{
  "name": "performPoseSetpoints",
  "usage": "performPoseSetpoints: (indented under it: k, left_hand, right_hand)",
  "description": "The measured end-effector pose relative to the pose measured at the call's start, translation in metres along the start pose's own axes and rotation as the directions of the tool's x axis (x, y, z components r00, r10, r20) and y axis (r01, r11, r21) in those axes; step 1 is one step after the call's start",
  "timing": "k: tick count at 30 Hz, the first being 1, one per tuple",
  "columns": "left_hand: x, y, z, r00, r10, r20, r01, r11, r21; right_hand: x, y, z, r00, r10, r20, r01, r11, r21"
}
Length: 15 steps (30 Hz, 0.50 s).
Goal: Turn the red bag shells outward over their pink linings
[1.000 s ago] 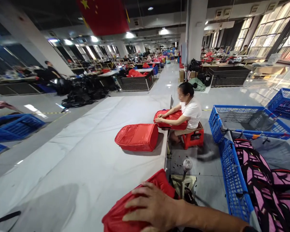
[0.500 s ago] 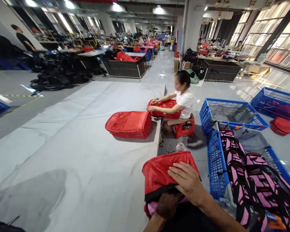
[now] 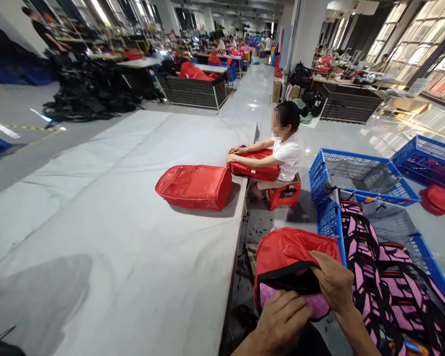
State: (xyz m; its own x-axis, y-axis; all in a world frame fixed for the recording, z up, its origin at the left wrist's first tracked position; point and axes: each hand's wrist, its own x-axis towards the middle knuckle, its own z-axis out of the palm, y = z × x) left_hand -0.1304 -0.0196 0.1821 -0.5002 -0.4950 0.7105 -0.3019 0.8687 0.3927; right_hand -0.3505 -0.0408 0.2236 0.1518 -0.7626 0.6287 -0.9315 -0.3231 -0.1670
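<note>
The person holds a red bag (image 3: 278, 254) with 2 bare hands. This bag is in front of the person, beside the right edge of the white table (image 3: 114, 247), and it is above the floor, not on the table. Its mouth stands open, with a black border, and below the mouth a pink part is visible.

The right hand (image 3: 333, 284) is closed on the red fabric at the right side of the mouth. The left hand (image 3: 285, 316) has bent fingers and lies over the pink lower side; I cannot tell if it grips the fabric.

On the table lies a 2nd bag (image 3: 195, 185), also red, flat and near the edge. Just behind it, a co-worker (image 3: 291, 153) in a white shirt sits on a red stool (image 3: 285, 195) and has both hands on a 3rd bag (image 3: 257, 168). To the right, a blue crate (image 3: 324, 222) holds pink and black bags (image 3: 359, 257).
</note>
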Motion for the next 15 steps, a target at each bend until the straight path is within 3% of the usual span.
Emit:
performPoseSetpoints:
  k: [3,6,9,12,14,15]
  left_hand:
    - [0.021,-0.031,-0.018,0.966,-0.146,-0.212,0.188,0.963,0.194]
    - [0.025,-0.081,-0.006,0.929,-0.329,-0.168,0.367,0.875,0.315]
    - [0.011,-0.124,0.016,0.928,-0.344,-0.147,0.372,0.883,0.287]
    - [-0.001,-0.150,0.027,0.896,-0.412,-0.166,0.438,0.881,0.176]
    - [0.004,-0.164,0.025,0.815,-0.575,-0.075,0.579,0.814,0.042]
    - [0.010,-0.171,0.023,0.738,-0.675,0.003,0.675,0.737,-0.026]
  right_hand:
    - [0.009,0.003,0.024,0.999,0.001,0.032,-0.002,0.999,0.050]
    - [0.018,0.009,0.046,0.997,-0.012,0.072,0.004,0.993,0.118]
    - [0.027,0.026,0.067,0.988,-0.056,0.141,0.031,0.984,0.177]
    - [0.050,0.051,0.093,0.976,-0.127,0.176,0.082,0.967,0.241]
    - [0.075,0.068,0.115,0.965,-0.151,0.215,0.080,0.949,0.305]
    - [0.091,0.076,0.129,0.949,-0.148,0.278,0.043,0.936,0.351]
